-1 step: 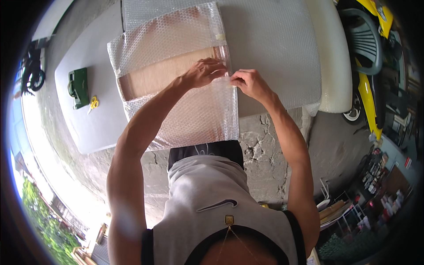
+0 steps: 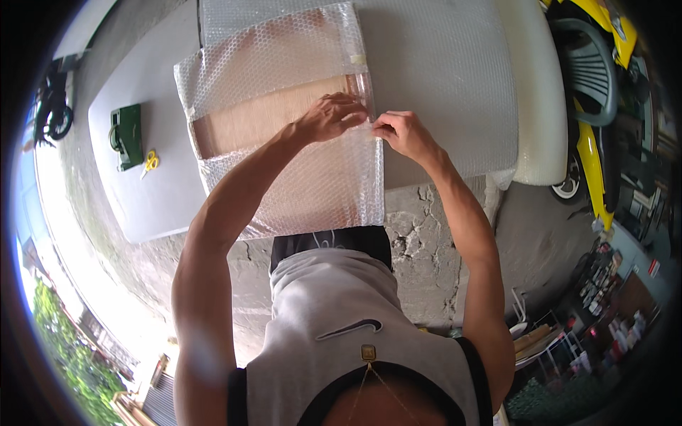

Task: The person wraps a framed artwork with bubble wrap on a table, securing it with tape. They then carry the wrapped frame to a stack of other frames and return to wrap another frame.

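A flat wooden panel (image 2: 266, 110) lies on the table, wrapped in clear bubble wrap (image 2: 305, 184). Bare wood shows in a band between the wrap's far and near parts. My left hand (image 2: 332, 116) rests over the panel's right side, fingers bent and a little apart, tips touching the wrap's edge. Just right of it, my right hand (image 2: 399, 130) is closed in a pinch at that same edge. What lies between its fingertips is too small to make out. Small pale tape pieces (image 2: 357, 59) appear on the wrap's right edge.
A green tape dispenser (image 2: 126, 138) and yellow-handled scissors (image 2: 150, 164) lie on the grey table (image 2: 160, 206) at left. A large bubble wrap sheet (image 2: 440, 85) covers the right side, beside a thick roll (image 2: 529, 92). A green plastic chair (image 2: 586, 67) and yellow motorbike parts stand farther right.
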`<state>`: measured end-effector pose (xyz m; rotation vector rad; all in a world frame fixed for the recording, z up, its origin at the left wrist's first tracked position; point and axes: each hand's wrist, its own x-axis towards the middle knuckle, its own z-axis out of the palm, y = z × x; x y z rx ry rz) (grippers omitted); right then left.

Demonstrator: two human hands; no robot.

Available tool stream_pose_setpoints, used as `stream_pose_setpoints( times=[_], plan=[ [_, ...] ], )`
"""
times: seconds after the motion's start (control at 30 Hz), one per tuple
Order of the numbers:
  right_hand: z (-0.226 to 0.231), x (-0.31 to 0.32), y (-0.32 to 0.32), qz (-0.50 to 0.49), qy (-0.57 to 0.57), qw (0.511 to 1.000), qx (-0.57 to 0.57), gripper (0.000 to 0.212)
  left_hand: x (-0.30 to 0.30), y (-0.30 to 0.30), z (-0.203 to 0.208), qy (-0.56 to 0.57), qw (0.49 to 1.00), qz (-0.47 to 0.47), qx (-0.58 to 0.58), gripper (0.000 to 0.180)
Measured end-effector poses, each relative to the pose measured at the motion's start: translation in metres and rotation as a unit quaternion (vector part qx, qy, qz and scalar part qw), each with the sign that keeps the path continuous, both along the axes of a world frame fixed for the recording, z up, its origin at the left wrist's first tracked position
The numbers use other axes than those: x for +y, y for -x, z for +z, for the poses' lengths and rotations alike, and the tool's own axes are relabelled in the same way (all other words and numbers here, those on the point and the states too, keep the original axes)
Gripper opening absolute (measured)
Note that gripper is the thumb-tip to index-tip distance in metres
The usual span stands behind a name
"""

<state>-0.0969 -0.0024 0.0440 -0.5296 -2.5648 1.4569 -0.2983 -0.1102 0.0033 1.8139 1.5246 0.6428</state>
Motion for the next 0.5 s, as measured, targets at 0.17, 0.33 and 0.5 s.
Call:
stream_pose_setpoints(
  times=[0.17, 0.33, 0.5],
  plan=[
    [-0.025, 0.018, 0.011, -0.006, 0.073, 0.997, -0.014, 0.011, -0.006, -0.016, -0.001, -0.045, 0.994, 0.079, 0.064, 0.030],
    [-0.027, 0.023, 0.015, 0.001, 0.094, 0.995, -0.016, 0.010, -0.007, -0.017, -0.019, -0.048, 0.993, 0.107, 0.012, 0.023],
    [-0.018, 0.029, 0.021, 0.053, 0.070, 0.996, 0.028, 0.008, -0.007, -0.012, -0.021, -0.030, 0.994, 0.107, -0.007, 0.013]
  ],
)
